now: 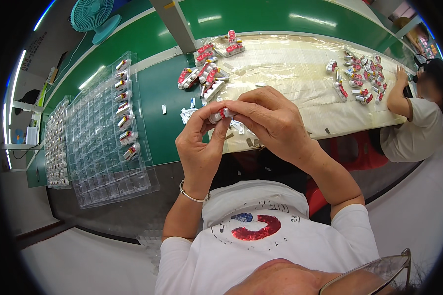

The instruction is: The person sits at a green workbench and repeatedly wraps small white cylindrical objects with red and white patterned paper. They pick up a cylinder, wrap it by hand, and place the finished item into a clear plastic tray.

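Close to the table's front edge, both my hands are raised around a small red, white and silver piece [222, 115]. Thumb and index finger of my left hand [200, 142] pinch its left end. From the other side, my right hand [275, 120] closes its fingertips on the right end. The fingers cover part of the piece, and its exact kind does not show. Just beyond my hands lies a loose pile of similar red-and-white pieces [209, 73]. Small white paper scraps [187, 115] lie left of my left hand.
Left stands a clear plastic compartment tray [101, 132], its right column holding several pieces. A filled tray [58, 142] is farther left. A metal post [174, 24] rises behind the pile. At right, another person [413, 113] sits by more pieces [364, 73]. A turquoise fan [92, 17] stands far left.
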`<state>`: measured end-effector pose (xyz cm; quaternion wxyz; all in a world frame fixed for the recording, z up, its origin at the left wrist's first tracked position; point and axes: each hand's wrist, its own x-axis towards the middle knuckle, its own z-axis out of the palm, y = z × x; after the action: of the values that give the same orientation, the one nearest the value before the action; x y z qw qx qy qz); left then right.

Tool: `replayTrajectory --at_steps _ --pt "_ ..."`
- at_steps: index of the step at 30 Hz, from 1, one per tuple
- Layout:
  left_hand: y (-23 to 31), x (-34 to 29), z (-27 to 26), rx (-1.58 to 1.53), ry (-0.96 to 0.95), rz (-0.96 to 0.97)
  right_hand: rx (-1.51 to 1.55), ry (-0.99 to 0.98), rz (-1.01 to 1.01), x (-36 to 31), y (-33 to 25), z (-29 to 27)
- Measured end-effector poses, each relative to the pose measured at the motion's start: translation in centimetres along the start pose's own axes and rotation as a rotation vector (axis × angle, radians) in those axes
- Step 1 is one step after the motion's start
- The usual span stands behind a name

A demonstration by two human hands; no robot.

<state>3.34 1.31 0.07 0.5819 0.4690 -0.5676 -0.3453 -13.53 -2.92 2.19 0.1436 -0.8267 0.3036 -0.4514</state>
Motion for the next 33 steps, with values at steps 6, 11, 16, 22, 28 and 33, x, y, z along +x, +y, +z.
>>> replayTrajectory --at_steps 6,11,16,22,28,33 --pt "0.3 -0.3 -0.4 0.016 -0.022 0.003 0.023 -0.010 -0.010 0.0 0.0 0.0" --pt "0.3 -0.6 -0.4 -0.020 -0.013 0.011 0.059 -0.010 0.011 -0.1 0.0 0.0" --pt "-0.1 -0.7 -0.3 -0.059 0.027 0.040 0.089 -0.015 0.013 -0.2 0.0 -0.1" --pt "0.3 -0.7 -0.2 -0.084 0.011 0.004 0.124 0.016 0.037 -0.3 -0.2 -0.1" --pt "0.8 -0.8 -0.1 -0.152 0.017 -0.045 0.027 0.002 0.022 -0.4 -0.5 -0.2" --pt "0.9 -0.6 -0.4 -0.205 -0.001 -0.035 0.012 0.051 -0.037 -0.3 0.0 0.0"
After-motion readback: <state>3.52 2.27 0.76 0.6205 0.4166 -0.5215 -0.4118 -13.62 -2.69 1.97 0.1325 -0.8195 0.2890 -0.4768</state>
